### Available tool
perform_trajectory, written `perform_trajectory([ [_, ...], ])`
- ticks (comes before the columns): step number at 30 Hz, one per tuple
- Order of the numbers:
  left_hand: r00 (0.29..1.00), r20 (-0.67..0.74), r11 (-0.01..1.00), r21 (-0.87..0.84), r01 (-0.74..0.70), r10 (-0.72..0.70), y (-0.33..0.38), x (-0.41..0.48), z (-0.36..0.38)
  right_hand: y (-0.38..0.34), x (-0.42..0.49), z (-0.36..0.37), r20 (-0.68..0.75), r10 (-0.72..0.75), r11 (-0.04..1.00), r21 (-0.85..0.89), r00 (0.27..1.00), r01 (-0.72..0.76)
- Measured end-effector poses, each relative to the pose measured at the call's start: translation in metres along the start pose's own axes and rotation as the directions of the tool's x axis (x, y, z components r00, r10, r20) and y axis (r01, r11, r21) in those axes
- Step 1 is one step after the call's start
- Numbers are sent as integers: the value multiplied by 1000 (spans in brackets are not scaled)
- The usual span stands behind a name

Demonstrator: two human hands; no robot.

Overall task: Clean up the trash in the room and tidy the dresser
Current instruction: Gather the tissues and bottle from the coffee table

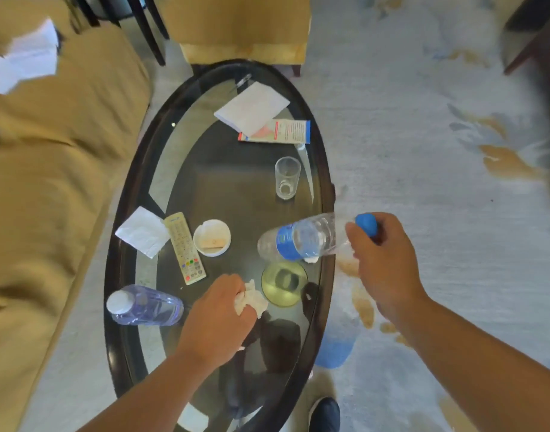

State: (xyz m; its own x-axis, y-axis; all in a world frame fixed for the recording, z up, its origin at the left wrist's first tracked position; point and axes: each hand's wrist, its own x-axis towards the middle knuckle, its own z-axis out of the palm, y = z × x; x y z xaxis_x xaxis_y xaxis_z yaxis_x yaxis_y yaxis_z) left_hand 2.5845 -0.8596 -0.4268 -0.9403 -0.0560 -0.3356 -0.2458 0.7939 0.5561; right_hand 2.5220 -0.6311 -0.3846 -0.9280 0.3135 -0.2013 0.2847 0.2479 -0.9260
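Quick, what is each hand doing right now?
Left hand: fingers curled round a crumpled white tissue.
Right hand: fingers gripping a blue-capped water bottle near its neck.

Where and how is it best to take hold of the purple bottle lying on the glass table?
Probably round the middle of the purple bottle, from above: it lies on its side, white cap toward the sofa, so its round body is free on both sides.

Right hand (384, 263) grips bottle (301, 240) by its cap at frame centre-right; left hand (219, 310) clutches tissue (252, 299) on table (124, 275), lower centre.
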Motion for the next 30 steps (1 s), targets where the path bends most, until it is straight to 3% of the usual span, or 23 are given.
perform_trajectory([
  [5,996,-69,998,40,-56,58,48,-7,-23,-52,16,-34,-18,-18,983,180,1000,21],
  [9,993,-88,995,61,-75,81,85,-15,-37,-83,19,-66,-44,-110,973,199,993,117],
  [12,992,-59,994,1,-112,112,109,-23,-44,-98,21,-90,-72,-170,965,189,983,180],
  [18,985,-54,984,66,-163,167,156,-36,-55,-117,1,-127,25,-268,961,77,963,265],
  [22,987,-39,987,50,-152,154,191,-48,-69,-136,-22,-152,24,-228,968,113,973,224],
  [27,935,-65,918,221,-328,349,236,-78,-85,-153,-62,-190,2,-226,972,70,974,226],
  [30,916,-46,902,196,-384,399,257,-97,-92,-162,-94,-217,-62,-236,971,33,970,238],
])
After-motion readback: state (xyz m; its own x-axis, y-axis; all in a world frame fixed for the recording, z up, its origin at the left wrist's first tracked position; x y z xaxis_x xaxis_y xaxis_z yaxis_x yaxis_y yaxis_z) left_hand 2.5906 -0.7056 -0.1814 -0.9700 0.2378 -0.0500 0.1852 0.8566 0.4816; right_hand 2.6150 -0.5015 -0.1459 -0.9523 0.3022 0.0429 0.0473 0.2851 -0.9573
